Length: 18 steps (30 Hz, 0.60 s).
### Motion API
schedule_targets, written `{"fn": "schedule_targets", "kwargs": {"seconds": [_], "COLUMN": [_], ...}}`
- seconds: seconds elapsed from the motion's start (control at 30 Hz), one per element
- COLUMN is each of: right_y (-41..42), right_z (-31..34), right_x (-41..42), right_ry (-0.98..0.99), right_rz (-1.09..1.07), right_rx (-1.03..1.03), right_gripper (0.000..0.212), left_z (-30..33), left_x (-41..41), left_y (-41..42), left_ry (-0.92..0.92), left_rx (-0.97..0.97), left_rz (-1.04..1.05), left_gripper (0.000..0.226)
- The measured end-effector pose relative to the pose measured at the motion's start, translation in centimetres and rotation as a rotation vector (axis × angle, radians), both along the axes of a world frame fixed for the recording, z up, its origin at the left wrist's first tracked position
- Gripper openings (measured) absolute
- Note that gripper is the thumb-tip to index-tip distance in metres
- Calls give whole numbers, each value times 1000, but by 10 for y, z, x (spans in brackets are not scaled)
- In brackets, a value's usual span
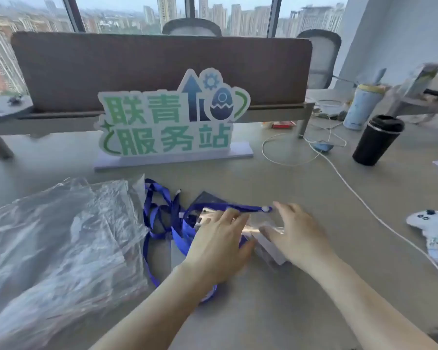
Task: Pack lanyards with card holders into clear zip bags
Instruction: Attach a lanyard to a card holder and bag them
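A tangle of blue lanyards (159,218) lies on the grey desk in front of me, with clear card holders (268,245) mixed in at its right side. My left hand (218,245) rests palm down on the lanyards and a card holder, fingers spread. My right hand (297,232) lies flat beside it, pressing on the clear card holder, its thumb touching the plastic. One lanyard strap (248,208) with a white snap runs just beyond my fingertips. A pile of crumpled clear zip bags (58,238) covers the desk to the left.
A green and blue standing sign (172,122) stands behind the lanyards, before a brown desk divider (162,69). A black cup (377,140), a pale tumbler (363,107), a white cable (352,188) and a white game controller (431,229) are on the right.
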State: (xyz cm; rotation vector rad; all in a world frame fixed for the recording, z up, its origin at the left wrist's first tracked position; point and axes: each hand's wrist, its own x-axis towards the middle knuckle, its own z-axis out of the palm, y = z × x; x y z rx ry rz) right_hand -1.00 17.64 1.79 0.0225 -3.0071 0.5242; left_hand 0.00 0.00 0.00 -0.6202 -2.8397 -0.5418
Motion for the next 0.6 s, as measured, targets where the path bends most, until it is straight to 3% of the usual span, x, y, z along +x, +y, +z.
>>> {"fn": "schedule_targets", "kwargs": {"seconds": [0.13,0.3,0.37,0.47,0.6], "right_y": [2,-3,-3,5,18], "right_z": [-10,-6,-3,2,33], "right_x": [17,12,12,16,30], "right_ry": [-235,-310,-344,-301,-188], "right_rz": [-77,-123,-112,-53,97], "right_rx": [36,61,-13,-243,-451], "right_gripper": [89,102,84,29,18], "left_z": [-11,-11,-12,-9,11], "left_x": [20,23,20,21,14], "left_y": [7,7,6,3,-1], "left_ry": [-36,-93,-128,-219,-301], "left_rx": [-75,-84,-46,112,445], "left_rz": [86,121,154,226,208], "left_gripper": [34,14,11,24,57]}}
